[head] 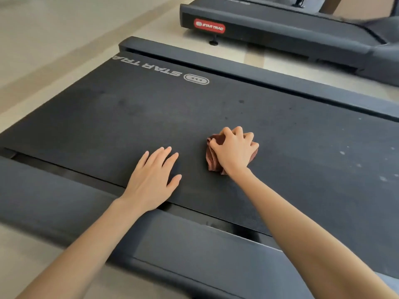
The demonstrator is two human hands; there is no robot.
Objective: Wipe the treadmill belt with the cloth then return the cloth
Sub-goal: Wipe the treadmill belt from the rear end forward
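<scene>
— Two hands of yours are on the treadmill belt point(129, 108). What do you have at its left end?
— At the left, near the far edge of the belt, white STAR TRAC lettering point(151, 65) is printed.
— And your left hand point(151, 180)?
— It lies flat on the belt, close to the near edge. The fingers are straight and a little spread, and it holds nothing. Your wrist crosses the near side rail point(64, 201).
— Where is the cloth point(212, 158)?
— The brown cloth is on the belt, near your left hand on its right side and somewhat further from the near edge. It is crumpled. Your right hand point(235, 149) sits on top of it, the fingers curled around it, and holds it against the belt.
— What is more to the right?
— Some pale specks point(343, 152) are on the right part of the belt. Past the far side rail point(259, 76) and a strip of pale floor point(43, 39) stands a second treadmill point(280, 29) with a red badge point(209, 25).
</scene>
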